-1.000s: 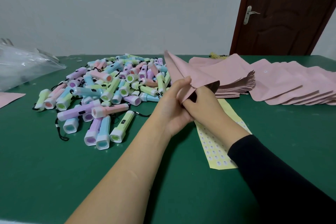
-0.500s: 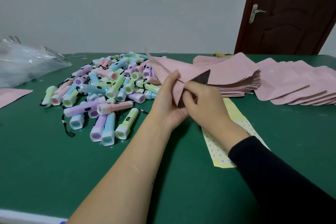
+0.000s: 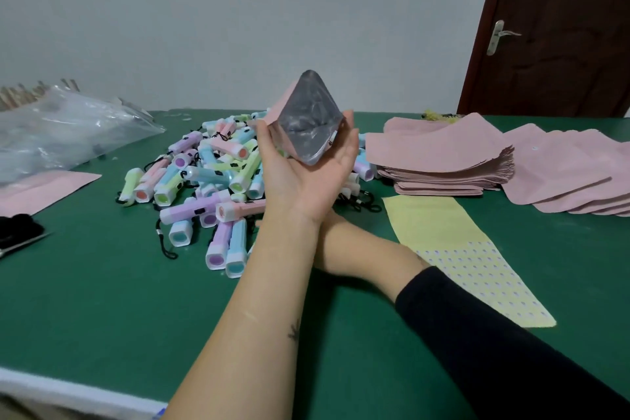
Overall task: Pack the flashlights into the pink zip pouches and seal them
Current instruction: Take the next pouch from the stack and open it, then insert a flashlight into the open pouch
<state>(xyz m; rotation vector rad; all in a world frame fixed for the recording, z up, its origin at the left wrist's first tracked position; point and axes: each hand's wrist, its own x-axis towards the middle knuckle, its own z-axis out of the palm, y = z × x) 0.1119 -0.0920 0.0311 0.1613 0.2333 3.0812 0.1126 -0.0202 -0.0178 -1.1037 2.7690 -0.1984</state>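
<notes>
Your left hand grips the pink pouch, mouth gaping toward you, held up before the flashlights heaped on the table, while your right hand hides behind that wrist, grip untellable, and a slack squeeze could flatten the mouth, snagging a cord.

Soft, even indoor light; faint shadows under the forearms on the table. Wide-angle bending tilts the door. Slight overall softness.
</notes>
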